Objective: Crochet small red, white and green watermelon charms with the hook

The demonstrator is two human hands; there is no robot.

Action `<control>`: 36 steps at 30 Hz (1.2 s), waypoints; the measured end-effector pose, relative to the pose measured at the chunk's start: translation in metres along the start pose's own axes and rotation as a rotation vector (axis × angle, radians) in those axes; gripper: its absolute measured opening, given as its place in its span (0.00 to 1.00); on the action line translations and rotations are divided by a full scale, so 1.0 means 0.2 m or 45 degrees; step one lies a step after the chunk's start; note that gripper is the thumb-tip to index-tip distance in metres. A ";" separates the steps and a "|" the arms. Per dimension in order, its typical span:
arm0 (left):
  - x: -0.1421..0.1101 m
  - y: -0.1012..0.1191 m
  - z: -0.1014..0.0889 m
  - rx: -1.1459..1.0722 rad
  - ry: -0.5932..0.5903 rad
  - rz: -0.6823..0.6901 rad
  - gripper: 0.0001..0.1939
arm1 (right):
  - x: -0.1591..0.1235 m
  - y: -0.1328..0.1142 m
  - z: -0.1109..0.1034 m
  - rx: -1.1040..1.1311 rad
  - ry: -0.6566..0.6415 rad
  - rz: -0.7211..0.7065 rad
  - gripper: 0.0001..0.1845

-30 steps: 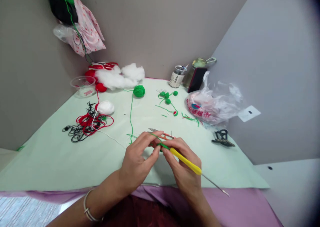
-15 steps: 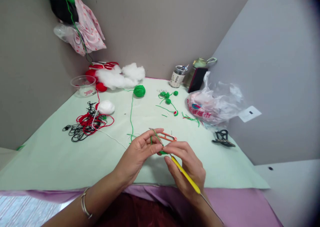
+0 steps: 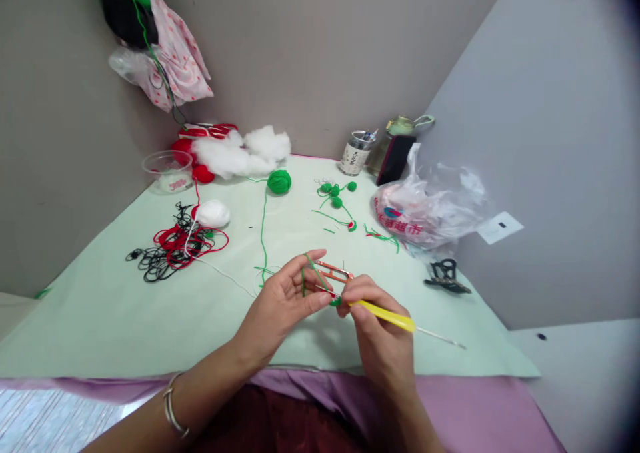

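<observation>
On the cloth-covered table (image 3: 150, 326), a green yarn ball (image 3: 279, 182) is set toward the back. To its left, white fiberfill (image 3: 225, 156) is heaped, and farther left a clear plastic tub (image 3: 170, 184) is placed. In front and to its left are laid a white yarn ball (image 3: 213, 214) and tangled black-and-red yarn (image 3: 175, 245). To its right, small green balls (image 3: 337, 202) are scattered; farther right are placed a pen can (image 3: 354, 158), a plastic bag (image 3: 405, 216) and, nearer the front, a black claw clip (image 3: 444, 280).
</observation>
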State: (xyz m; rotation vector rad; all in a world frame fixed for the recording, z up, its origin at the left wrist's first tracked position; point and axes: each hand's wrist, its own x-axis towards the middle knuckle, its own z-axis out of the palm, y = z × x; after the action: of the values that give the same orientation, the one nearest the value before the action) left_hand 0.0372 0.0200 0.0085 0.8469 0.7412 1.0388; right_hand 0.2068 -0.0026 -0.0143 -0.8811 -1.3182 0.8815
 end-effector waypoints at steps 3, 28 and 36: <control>0.00 -0.01 0.01 0.000 0.028 0.015 0.33 | -0.02 0.00 0.02 -0.332 0.047 -0.186 0.07; -0.02 -0.04 0.03 -0.064 0.036 -0.021 0.26 | -0.04 -0.01 0.06 -0.405 0.159 -0.266 0.12; 0.00 -0.03 0.01 -0.330 -0.050 -0.264 0.17 | -0.04 -0.02 0.03 -0.434 0.230 -0.277 0.13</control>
State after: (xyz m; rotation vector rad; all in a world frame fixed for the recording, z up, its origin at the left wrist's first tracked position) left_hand 0.0407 0.0177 0.0043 0.5534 0.6308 0.9062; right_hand 0.2002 -0.0116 -0.0148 -1.0308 -1.3956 0.4036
